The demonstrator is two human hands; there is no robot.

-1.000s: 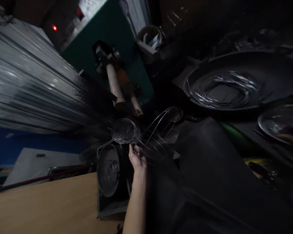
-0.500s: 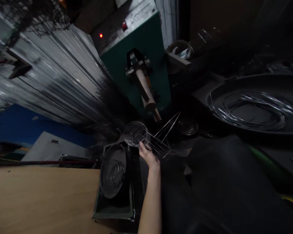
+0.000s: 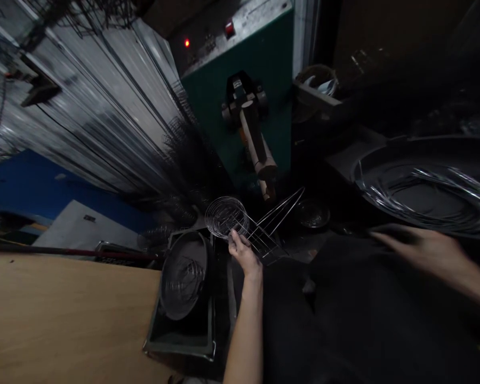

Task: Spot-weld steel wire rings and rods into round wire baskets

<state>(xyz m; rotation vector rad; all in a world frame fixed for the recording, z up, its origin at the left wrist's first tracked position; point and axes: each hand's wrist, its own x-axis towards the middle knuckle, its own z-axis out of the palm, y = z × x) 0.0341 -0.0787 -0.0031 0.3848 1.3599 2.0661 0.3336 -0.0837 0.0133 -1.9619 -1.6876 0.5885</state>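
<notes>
The left hand [image 3: 244, 253] has its grip clamped on a round wire basket frame [image 3: 226, 216] held up beside a black tray [image 3: 180, 349], while the blurred right hand [image 3: 420, 242], its grip impossible to make out, reaches toward a wide dark pan [image 3: 362, 181] of bent wire.

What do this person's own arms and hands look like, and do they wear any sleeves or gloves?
Both arms look bare: the left forearm and the right forearm show no sleeve. The left hand has no glove, ring or watch that I can see. The right hand is blurred, so its details cannot be told.
</notes>
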